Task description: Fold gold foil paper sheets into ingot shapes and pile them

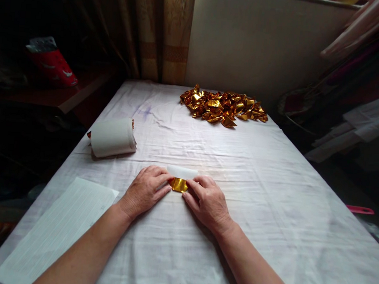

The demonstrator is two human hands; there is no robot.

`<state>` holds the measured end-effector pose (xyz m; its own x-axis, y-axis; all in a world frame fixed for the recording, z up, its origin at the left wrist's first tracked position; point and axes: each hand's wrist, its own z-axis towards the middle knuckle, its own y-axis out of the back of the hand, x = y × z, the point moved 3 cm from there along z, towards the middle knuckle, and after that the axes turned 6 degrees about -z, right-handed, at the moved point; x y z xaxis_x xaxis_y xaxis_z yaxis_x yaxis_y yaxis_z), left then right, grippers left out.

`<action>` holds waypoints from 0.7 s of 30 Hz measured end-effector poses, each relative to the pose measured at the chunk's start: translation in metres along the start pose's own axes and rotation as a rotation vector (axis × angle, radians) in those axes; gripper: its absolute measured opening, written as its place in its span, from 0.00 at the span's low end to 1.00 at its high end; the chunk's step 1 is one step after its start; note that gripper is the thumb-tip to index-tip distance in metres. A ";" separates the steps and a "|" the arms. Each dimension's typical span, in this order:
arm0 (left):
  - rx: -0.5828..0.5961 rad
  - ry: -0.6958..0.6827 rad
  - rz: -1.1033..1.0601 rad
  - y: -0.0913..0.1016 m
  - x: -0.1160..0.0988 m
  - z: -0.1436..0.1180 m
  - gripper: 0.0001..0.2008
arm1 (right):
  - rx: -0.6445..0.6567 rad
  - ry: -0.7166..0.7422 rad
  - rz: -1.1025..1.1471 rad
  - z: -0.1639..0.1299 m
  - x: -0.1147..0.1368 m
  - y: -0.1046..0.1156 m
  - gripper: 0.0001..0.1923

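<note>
Between my hands, near the middle of the table, lies a sheet of gold foil paper [179, 185], its gold side partly folded over and a white strip showing beyond it. My left hand [147, 187] pinches the left end of the foil with thumb and fingers. At the right end, my right hand [206, 198] grips it the same way. Both wrists rest low over the cloth. Farther back sits a heap of folded gold foil pieces [224, 106]. A curled stack of white-backed paper [112, 138] with reddish-gold edges lies to the left of my hands.
A lined paper sheet [66, 224] lies at the left front, partly under my left forearm. White cloth [270, 202] covers the table. A red container [55, 64] stands on a side shelf at left. Clothes [374, 114] hang at right; a curtain [159, 29] hangs behind.
</note>
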<state>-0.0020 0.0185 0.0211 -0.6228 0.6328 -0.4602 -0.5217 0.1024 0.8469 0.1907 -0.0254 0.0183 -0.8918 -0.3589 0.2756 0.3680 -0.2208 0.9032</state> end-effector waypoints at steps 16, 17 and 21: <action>-0.031 -0.053 0.073 -0.004 -0.004 0.002 0.13 | 0.090 0.053 0.059 0.002 -0.012 0.000 0.12; -0.031 -0.051 0.072 -0.004 -0.005 0.002 0.14 | 0.087 0.053 0.066 0.002 -0.012 0.000 0.13; -0.027 -0.050 0.080 -0.004 -0.006 0.002 0.14 | 0.056 0.030 0.080 0.002 -0.012 0.001 0.10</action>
<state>0.0048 0.0163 0.0209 -0.6332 0.6760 -0.3769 -0.4877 0.0297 0.8725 0.2010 -0.0195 0.0161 -0.8515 -0.4009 0.3381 0.4214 -0.1392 0.8961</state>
